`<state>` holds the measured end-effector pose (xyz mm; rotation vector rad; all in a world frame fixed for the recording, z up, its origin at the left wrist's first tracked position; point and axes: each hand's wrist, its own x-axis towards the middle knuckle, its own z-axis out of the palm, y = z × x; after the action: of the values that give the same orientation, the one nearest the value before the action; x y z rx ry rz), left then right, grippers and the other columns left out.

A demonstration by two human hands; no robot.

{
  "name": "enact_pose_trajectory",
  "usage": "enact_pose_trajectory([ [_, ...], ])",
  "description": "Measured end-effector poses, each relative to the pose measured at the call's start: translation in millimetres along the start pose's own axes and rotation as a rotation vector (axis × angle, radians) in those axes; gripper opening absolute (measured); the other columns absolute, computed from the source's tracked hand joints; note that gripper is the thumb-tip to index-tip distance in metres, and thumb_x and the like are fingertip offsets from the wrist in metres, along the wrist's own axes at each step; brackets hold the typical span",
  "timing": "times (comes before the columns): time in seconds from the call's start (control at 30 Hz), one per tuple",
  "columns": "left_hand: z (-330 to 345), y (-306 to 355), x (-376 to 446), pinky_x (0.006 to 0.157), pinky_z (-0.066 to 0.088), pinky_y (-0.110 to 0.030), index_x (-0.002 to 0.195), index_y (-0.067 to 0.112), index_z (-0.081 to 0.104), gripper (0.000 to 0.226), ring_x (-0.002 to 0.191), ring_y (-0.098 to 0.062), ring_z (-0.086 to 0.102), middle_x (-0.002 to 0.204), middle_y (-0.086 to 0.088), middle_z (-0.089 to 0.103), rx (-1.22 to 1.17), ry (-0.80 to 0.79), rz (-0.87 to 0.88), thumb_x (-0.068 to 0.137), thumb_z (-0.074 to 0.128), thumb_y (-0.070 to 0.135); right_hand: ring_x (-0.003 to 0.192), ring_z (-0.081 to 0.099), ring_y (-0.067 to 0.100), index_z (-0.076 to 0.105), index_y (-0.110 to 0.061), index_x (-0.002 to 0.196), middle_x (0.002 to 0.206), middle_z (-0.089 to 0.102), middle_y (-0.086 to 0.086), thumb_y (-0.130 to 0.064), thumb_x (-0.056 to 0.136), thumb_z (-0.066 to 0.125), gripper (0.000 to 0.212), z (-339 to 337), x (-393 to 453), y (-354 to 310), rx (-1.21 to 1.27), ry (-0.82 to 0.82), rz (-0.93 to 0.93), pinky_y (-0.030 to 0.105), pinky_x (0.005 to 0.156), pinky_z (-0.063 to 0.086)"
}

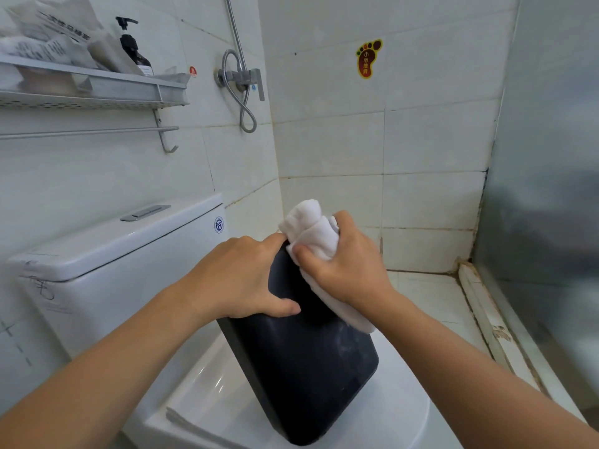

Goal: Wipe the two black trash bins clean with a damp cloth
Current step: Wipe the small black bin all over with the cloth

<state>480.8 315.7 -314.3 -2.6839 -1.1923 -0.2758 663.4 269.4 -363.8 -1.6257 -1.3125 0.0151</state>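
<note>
One black trash bin (301, 367) stands tilted on the closed white toilet lid (207, 400), its dusty side facing me. My left hand (240, 280) grips its upper left edge, thumb laid across the side. My right hand (340, 267) holds a bunched white cloth (311, 228) against the bin's top end; part of the cloth hangs down under my wrist. A second bin is not in view.
The white toilet tank (107, 254) stands to the left against the tiled wall. Above it hangs a metal shelf (97, 89) with packets and a pump bottle (134, 47). A shower valve with hose (241, 82) is on the wall. A frosted glass partition (544, 189) and raised threshold (486, 306) lie to the right.
</note>
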Motion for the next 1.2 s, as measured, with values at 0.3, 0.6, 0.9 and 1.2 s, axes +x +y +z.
enact_pose_trajectory([
  [0.3, 0, -2, -1, 0.078, 0.054, -0.04, 0.136, 0.03, 0.045, 0.091, 0.09, -0.025, 0.062, 0.091, 0.002, 0.064, -0.013, -0.003, 0.002, 0.065, 0.077, 0.078, 0.073, 0.062, 0.016, 0.042, -0.025, 0.098, 0.082, 0.062, -0.008, -0.06, 0.082, 0.072, 0.049, 1, 4, 5, -0.016, 0.014, 0.011, 0.038, 0.062, 0.052],
  [0.6, 1, -3, 1, 0.07, 0.049, -0.036, 0.134, 0.03, 0.047, 0.09, 0.084, -0.022, 0.059, 0.083, 0.004, 0.061, -0.031, 0.003, -0.001, 0.064, 0.079, 0.078, 0.073, 0.062, 0.018, 0.043, -0.023, 0.097, 0.08, 0.061, -0.006, -0.059, 0.082, 0.071, 0.047, 3, 6, 10, -0.008, -0.006, -0.062, 0.039, 0.064, 0.051],
  [0.9, 2, -2, 3, 0.066, 0.047, -0.034, 0.143, 0.027, 0.046, 0.096, 0.083, -0.022, 0.058, 0.077, 0.005, 0.056, -0.065, 0.002, 0.0, 0.066, 0.081, 0.074, 0.085, 0.066, 0.021, 0.052, -0.022, 0.111, 0.088, 0.064, -0.009, -0.058, 0.089, 0.065, 0.044, -3, 17, 30, 0.074, 0.061, 0.168, 0.037, 0.067, 0.048],
  [1.2, 2, -4, 1, 0.065, 0.047, -0.034, 0.137, 0.028, 0.05, 0.092, 0.079, -0.021, 0.057, 0.081, 0.003, 0.063, -0.08, 0.031, 0.009, 0.065, 0.081, 0.075, 0.081, 0.064, 0.02, 0.053, -0.022, 0.103, 0.086, 0.065, -0.007, -0.059, 0.085, 0.069, 0.044, 1, 5, 28, 0.024, 0.035, 0.035, 0.039, 0.071, 0.052],
])
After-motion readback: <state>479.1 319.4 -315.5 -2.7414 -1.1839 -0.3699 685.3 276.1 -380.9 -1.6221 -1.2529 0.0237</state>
